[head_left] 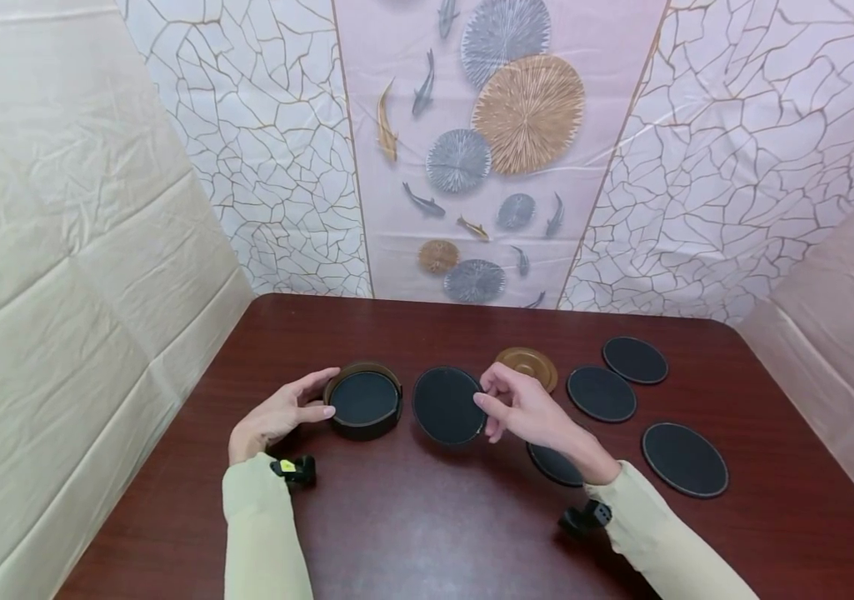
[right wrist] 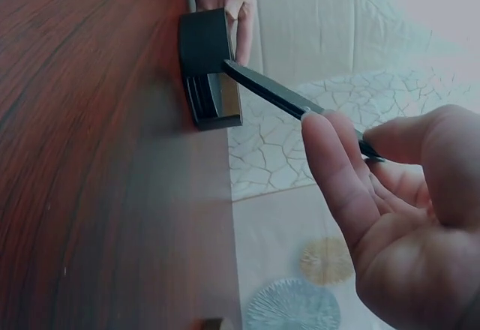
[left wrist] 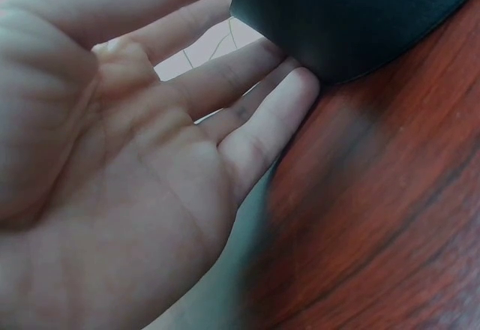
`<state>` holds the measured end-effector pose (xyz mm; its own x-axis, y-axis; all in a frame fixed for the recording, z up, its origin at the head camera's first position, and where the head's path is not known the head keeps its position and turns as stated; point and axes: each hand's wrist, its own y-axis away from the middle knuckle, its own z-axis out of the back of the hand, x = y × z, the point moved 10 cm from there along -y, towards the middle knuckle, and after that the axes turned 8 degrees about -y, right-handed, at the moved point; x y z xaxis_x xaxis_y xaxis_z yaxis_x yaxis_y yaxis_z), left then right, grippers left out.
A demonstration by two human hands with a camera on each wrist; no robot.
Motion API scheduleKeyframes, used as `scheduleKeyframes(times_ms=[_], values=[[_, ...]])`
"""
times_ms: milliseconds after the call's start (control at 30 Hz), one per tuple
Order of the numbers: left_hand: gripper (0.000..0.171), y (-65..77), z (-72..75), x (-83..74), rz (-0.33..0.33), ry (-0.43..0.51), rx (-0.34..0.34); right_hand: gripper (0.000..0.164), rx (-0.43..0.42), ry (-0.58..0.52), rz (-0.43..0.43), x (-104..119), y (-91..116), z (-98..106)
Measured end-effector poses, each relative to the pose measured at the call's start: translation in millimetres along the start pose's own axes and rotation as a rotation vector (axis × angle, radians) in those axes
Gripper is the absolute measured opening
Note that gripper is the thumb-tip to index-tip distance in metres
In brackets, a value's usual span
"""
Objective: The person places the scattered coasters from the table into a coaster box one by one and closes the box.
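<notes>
A round dark coaster holder [head_left: 364, 429] stands on the table, with black coasters [head_left: 363, 397] inside. My left hand [head_left: 277, 418] holds its left side between thumb and fingers; in the left wrist view the fingers lie along the dark wall of the holder [left wrist: 352, 22]. My right hand [head_left: 527, 408] pinches a round black coaster [head_left: 447, 406] by its right edge, tilted and raised above the table just right of the holder. Seen edge-on in the right wrist view, the coaster [right wrist: 274, 94] points toward the holder [right wrist: 206, 41], whose wall has a gap.
More black coasters lie at the right: one at the back [head_left: 635, 360], one nearer the middle [head_left: 601, 393], one at the far right [head_left: 685, 460], and another [head_left: 554, 465] partly under my right arm. A brown round disc [head_left: 531, 362] sits behind my right hand.
</notes>
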<state>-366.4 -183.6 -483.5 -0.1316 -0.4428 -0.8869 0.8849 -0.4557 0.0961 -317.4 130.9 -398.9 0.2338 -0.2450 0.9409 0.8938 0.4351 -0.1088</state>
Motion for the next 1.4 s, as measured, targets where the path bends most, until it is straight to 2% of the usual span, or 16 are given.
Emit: scheduleKeyframes(times_ms=[233, 367, 467, 600, 867, 1400], values=[[0.074, -1.2, 0.6, 1.9, 0.025, -0.004, 0.004, 0.013, -0.066, -0.035, -0.034, -3, -16, -3], [0.072, -0.2, 1.1, 0.1, 0.024, 0.011, 0.006, 0.013, -0.082, -0.071, -0.021, 12, -19, -7], [0.072, 0.1, 1.7, -0.5, 0.022, 0.017, 0.008, 0.015, -0.099, -0.112, -0.021, 6, -26, -9], [0.073, -1.2, 2.7, 0.1, 0.021, 0.004, 0.004, 0.018, -0.119, -0.149, -0.030, -16, -39, -10], [0.074, 1.1, 2.0, 1.8, 0.038, -0.002, 0.002, 0.016, -0.132, -0.221, -0.030, -26, -53, -24], [0.072, 2.7, 2.0, 0.6, 0.027, 0.015, 0.010, 0.015, -0.167, -0.368, -0.050, -42, -76, -51]])
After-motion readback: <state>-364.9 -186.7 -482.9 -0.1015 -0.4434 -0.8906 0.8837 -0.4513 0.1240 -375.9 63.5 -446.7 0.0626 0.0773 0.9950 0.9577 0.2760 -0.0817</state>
